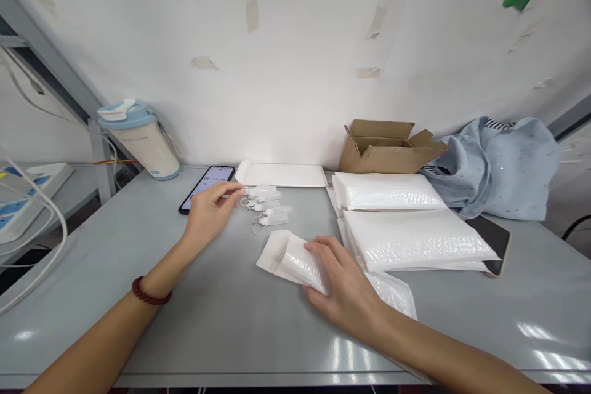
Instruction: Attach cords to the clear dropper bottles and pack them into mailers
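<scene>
Under your hands the table [221,320] looks smooth, grey and faintly glossy; the bubble mailers [410,240] are shiny white plastic, dimpled; the box [388,151] is matt brown cardboard; the blue garment [503,166] is soft cloth; the phone [203,188] screen is glassy.

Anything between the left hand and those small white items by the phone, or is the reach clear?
Nothing visible in the way. The left hand is already at the small white items, fingertips touching the nearest one. The phone lies just behind the hand. The right hand rests on a bubble mailer, well apart.
</scene>
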Demonstrator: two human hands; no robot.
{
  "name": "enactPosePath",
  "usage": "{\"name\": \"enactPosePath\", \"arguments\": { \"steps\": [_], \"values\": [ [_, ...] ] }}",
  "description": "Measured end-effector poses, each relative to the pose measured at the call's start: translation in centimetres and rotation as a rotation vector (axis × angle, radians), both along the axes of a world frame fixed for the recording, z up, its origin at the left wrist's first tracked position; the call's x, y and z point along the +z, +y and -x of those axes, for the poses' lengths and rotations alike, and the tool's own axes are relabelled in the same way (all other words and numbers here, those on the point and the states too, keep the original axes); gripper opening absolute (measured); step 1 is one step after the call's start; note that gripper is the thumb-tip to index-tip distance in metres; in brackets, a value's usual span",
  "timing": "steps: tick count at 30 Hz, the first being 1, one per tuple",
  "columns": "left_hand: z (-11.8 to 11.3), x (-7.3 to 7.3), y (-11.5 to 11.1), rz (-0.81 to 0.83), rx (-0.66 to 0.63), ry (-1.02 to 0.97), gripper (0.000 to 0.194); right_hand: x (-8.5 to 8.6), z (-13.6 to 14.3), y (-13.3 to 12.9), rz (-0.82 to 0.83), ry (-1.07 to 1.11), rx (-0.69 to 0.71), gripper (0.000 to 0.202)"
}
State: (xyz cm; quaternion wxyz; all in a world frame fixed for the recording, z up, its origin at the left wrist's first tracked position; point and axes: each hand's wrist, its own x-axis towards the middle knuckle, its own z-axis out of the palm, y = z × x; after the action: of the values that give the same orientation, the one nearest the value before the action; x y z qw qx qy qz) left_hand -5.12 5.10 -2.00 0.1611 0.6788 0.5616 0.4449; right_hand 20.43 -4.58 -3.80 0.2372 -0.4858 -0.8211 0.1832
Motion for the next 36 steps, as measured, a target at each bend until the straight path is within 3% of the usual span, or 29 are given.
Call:
{"name": "enactPosePath", "arguments": {
  "steps": [4, 12, 20, 24, 32, 36],
  "values": [
    [0.3, 1.5, -1.0, 0.124, -0.001, -0.077, 0.020, 0.0, 0.0, 0.0, -0.001, 0.005, -0.009, 0.052],
    [-0.2, 2.1, -2.1, 0.136, -0.282, 0.015, 0.016, -0.2, 0.0, 0.1, 0.007, 0.005, -0.026, 0.052],
    [0.2, 2.9, -2.5, 0.130, -0.307, 0.012, 0.015, -0.3, -0.1, 0.1, 0.019, -0.001, -0.064, 0.050],
    [-0.4, 2.4, -2.6, 0.197, -0.411, 0.046, 0.017, -0.2, 0.0, 0.1, 0.019, -0.001, -0.062, 0.050],
    [-4.1, 0.3, -4.7, 0.425, -0.687, 0.160, 0.025, -0.4, 0.0, -0.1, -0.031, -0.004, -0.038, 0.053],
    [-4.9, 0.3, -5.5, 0.470, -0.744, 0.170, 0.030, -0.5, 0.1, -0.3, -0.051, -0.011, -0.027, 0.054]
  ]
}}
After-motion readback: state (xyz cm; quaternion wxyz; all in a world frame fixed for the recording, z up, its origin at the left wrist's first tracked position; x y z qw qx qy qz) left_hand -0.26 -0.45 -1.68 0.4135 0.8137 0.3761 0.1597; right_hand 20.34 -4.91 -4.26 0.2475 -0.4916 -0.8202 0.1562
